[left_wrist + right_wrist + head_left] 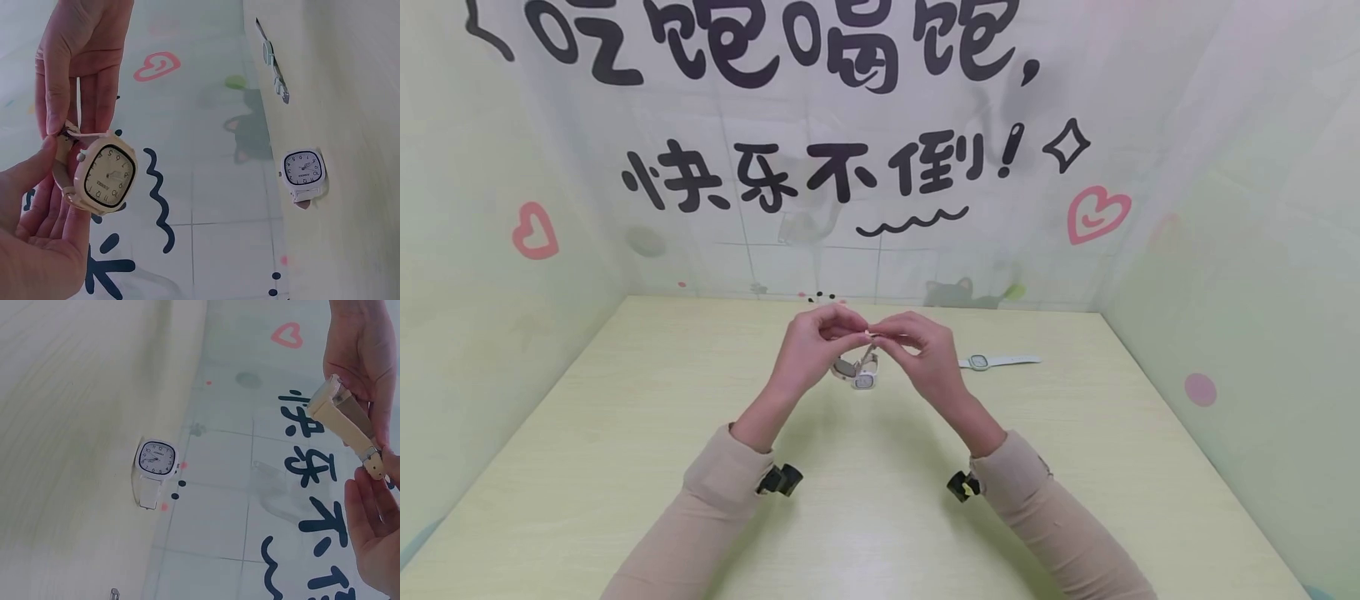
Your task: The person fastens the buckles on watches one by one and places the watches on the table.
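Note:
Both hands meet over the back half of the table, at a wristwatch (110, 175) with a squarish face and a cream strap. The left hand (807, 348) pinches its strap between thumb and fingers. Facing it, the right hand (927, 350) pinches the strap near the metal buckle (371, 453). In the right wrist view the strap bends back from the case, its holed end (376, 469) at the fingertips. Below the hands, a white wristwatch (865, 381) lies on the table, its face up and its strap curled under it.
A pale green wristwatch (979, 362) lies stretched out flat on the table (880, 533), right of the hands. Printed fabric walls (820, 225) with writing and hearts stand behind and at both sides. A small dark camera (782, 480) sits at each wrist.

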Tool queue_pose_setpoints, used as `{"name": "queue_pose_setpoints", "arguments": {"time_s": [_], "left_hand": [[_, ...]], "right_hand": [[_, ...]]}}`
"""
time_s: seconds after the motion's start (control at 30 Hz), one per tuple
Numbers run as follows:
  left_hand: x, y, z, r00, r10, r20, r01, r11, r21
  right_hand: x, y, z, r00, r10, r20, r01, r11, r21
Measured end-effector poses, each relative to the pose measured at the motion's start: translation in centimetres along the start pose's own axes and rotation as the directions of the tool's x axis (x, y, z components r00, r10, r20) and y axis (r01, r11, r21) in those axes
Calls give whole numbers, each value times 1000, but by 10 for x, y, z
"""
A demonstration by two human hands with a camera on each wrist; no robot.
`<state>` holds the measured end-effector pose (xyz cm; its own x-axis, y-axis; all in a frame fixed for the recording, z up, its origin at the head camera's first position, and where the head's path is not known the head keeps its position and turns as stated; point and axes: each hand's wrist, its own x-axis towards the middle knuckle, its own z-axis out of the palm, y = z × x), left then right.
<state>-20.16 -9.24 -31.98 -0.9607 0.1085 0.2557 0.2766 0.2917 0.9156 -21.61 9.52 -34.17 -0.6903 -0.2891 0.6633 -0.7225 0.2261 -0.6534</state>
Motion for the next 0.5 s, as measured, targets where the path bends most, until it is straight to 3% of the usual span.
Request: {"name": "queue_pose_setpoints", "arguments": {"time_s": [0.13,0.27,0.37,0.5], "left_hand": [[0,-1,-1,999,-11,31,11,1000,-4],[-1,0,-2,999,36,37,-37,999,26],[-2,2,-3,996,88,15,-89,986,138],[-6,9,-1,993,115,-12,-106,949,296]], "right_hand": [[-1,-3,3,999,44,-6,-43,998,51],[-2,-3,4,996,62,-68,-58,996,61],[-2,-3,4,994,40,-103,-35,998,47],[-2,-2,5,994,-39,-101,38,999,-4]]}}
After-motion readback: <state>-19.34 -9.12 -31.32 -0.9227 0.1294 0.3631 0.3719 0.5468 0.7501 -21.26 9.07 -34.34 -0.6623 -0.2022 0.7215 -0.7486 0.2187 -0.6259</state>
